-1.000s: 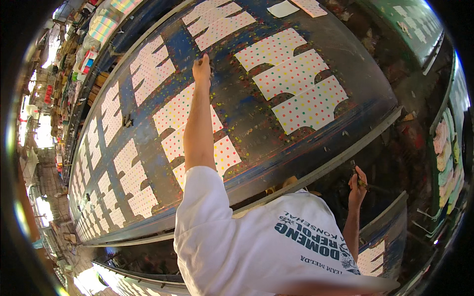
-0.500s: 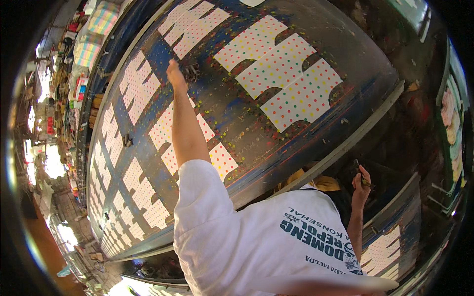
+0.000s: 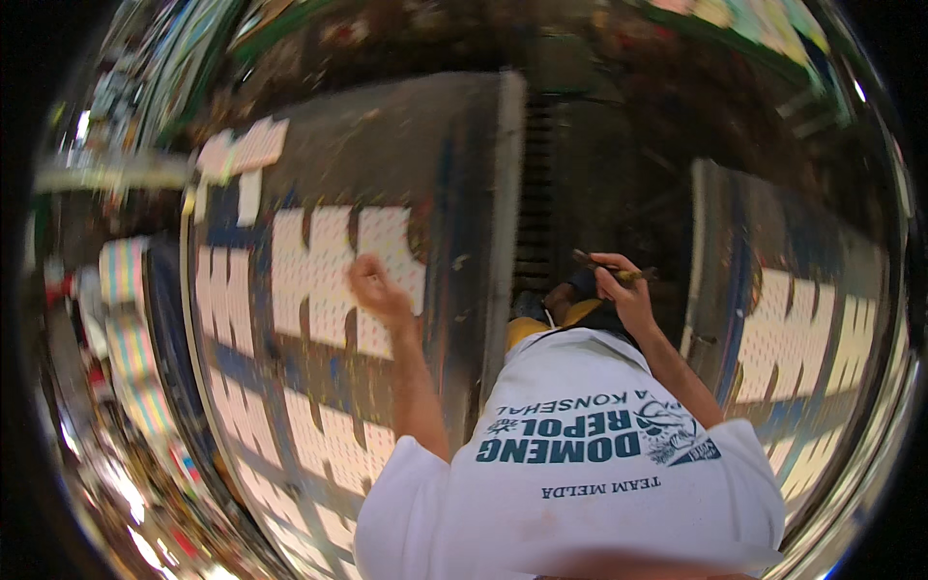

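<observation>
My left hand (image 3: pixel 377 290), blurred and with curled fingers, hovers over white dotted cut pieces (image 3: pixel 329 261) on the long dark table (image 3: pixel 387 135) at my left. Whether anything is inside its fingers I cannot make out. My right hand (image 3: pixel 623 290) is closed round a small dark tool (image 3: pixel 593 261) with a brassy part, held over the gap between the tables. More pale cut pieces (image 3: pixel 783 338) lie in rows on the second table (image 3: pixel 725 208) at my right.
A narrow dark aisle (image 3: pixel 561 193) runs between the two tables, with my feet at its near part. Striped fabric rolls (image 3: pixel 126 280) lie beyond the left table's far side. A green-edged table (image 3: pixel 735 24) with pastel items is at the top right.
The view has swung round, so the aisle now runs up the middle. My left hand has drawn back from far across the table and curled. My right hand still holds the tool.
</observation>
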Action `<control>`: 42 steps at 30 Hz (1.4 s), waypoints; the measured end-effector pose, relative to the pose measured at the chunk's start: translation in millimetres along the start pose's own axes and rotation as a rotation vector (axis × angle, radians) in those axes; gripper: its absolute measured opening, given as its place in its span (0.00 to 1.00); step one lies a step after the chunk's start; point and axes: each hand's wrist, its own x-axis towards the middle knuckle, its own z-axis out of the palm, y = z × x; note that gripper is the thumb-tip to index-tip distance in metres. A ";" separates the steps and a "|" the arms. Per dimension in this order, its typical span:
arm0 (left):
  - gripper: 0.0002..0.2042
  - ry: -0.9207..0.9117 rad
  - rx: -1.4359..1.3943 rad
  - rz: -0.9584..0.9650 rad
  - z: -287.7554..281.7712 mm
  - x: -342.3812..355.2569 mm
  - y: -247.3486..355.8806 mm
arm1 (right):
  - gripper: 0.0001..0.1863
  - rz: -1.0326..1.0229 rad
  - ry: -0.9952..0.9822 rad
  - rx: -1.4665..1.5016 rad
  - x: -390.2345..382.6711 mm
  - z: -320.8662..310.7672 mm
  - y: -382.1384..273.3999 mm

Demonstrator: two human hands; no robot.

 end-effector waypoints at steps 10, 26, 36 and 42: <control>0.09 -1.071 -0.893 0.627 233.8 -55.4 281.0 | 0.11 -0.206 0.163 0.618 -36.0 -85.0 -54.9; 0.07 -1.853 -1.031 0.981 334.7 -141.5 386.2 | 0.17 -0.589 0.787 0.716 -141.2 -85.1 -28.3; 0.23 -2.436 -1.395 1.478 374.3 -200.8 431.5 | 0.14 -1.302 1.619 1.076 -89.2 -27.3 -35.2; 0.24 -2.525 -1.798 1.624 352.6 -260.3 426.4 | 0.11 -1.270 2.192 1.341 -43.6 3.2 -30.2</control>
